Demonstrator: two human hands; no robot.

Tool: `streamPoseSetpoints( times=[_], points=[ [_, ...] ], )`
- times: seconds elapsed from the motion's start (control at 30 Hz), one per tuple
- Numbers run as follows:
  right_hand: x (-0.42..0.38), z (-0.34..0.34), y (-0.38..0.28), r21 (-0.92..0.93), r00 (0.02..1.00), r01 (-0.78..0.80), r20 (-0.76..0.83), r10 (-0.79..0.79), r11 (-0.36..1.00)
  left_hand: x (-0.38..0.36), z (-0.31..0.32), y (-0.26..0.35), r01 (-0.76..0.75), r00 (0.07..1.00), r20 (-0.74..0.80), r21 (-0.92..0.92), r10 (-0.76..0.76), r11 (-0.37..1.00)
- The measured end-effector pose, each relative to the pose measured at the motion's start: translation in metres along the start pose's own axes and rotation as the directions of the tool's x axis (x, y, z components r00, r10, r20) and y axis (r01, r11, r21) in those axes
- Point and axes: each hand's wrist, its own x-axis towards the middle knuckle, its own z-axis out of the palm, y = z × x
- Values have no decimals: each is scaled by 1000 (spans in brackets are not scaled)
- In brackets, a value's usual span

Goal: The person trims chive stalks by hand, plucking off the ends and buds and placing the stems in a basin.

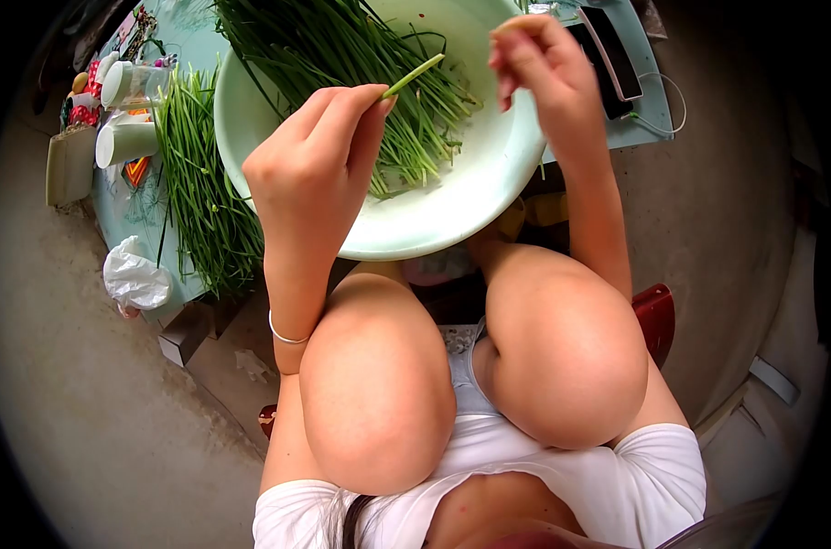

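Note:
My left hand [315, 156] pinches a single green chive stalk [415, 75] between thumb and fingertips, its pale cut end pointing up to the right. Under it, a big bundle of chives [315, 55] lies in a wide pale-green basin [475, 197], pale stem ends towards me. My right hand [545, 73] is raised over the basin's right rim, apart from the stalk. Its fingers are curled together and slightly blurred; whatever may be between them is too small to make out.
More chives [200, 183] lie on the light-blue table [113, 206] left of the basin. Beside them are a white cup [127, 144], a clear jar [139, 84] and a crumpled white plastic bag [136, 274]. A phone [610, 53] and a white cable [679, 101] are at the right.

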Motion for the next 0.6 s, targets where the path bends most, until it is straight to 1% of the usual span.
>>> streamPoseSetpoints(
  times=[0.03, 0.1, 0.13, 0.27, 0.3, 0.33, 0.37, 0.43, 0.47, 0.53, 0.57, 0.6],
  points=[
    [-1, 4, -2, 0, 1000, -1, -2, 1, 1000, 2, 0, 1, -9, 1000, 3, -5, 9, 1000],
    [-4, 9, -5, 9, 984, -96, 149, 94, 995, 3, 0, 2, -18, 1000, 6, -10, 19, 1000],
    [-4, 9, -7, 33, 974, -150, 175, 142, 988, 3, 0, 3, -20, 1000, 4, -6, 20, 1000],
    [-5, 18, -18, -2, 958, -184, 225, 179, 983, 2, 2, 3, -44, 999, 2, 8, 44, 999],
    [-4, 22, -19, -159, 961, -108, 238, 144, 981, 2, 3, 3, -44, 999, 5, 7, 44, 999],
    [-5, 26, -19, -310, 960, -29, 255, 112, 950, 2, 3, 4, -60, 998, 4, -3, 60, 998],
    [-5, 28, -20, -310, 961, -32, 252, 114, 950, 3, 4, 5, -76, 997, 0, -13, 76, 997],
    [-4, 30, -21, -220, 946, -112, 276, 172, 969, 2, 4, 5, -76, 997, 13, -15, 76, 997],
    [-4, 30, -20, -220, 946, -111, 276, 172, 969, 2, 4, 5, -74, 997, 24, -15, 74, 997],
    [-5, 29, -19, -71, 933, -192, 296, 204, 979, 1, 2, 2, -82, 996, 34, -19, 83, 996],
    [-6, 28, -17, -70, 933, -193, 297, 205, 979, 1, 2, 1, -90, 995, 46, -24, 91, 996],
    [-6, 27, -16, -9, 927, -220, 309, 212, 975, 1, 2, 1, -88, 995, 48, -23, 89, 996]
  ],
)
